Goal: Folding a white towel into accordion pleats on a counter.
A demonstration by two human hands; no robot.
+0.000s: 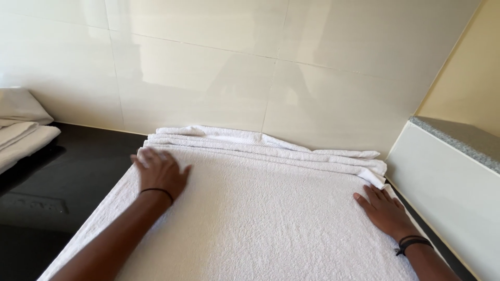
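Both hands are lying flat and open on a large white towel that is spreading across the black counter, with no grip closing on anything: the palms are pressing down and the fingers are stretching out rather than curling round the cloth. The left hand is resting near the towel's far left corner, its fingers splaying toward the wall, a thin dark band circling the wrist just behind it. The right hand is lying close to the towel's right edge, fingers pointing away from the person, and a dark cord bracelet is sitting on the wrist behind it. The towel is filling the whole stretch between the two hands and running back under both forearms toward the person. Just beyond the fingertips of both hands the towel is bunching into several stacked folds that are lying against the pale tiled wall. Well out to the left of the left hand, more folded white linen is lying on the counter, apart from the towel. To the right of the right hand a white ledge with a grey speckled top is rising just beside the towel's edge
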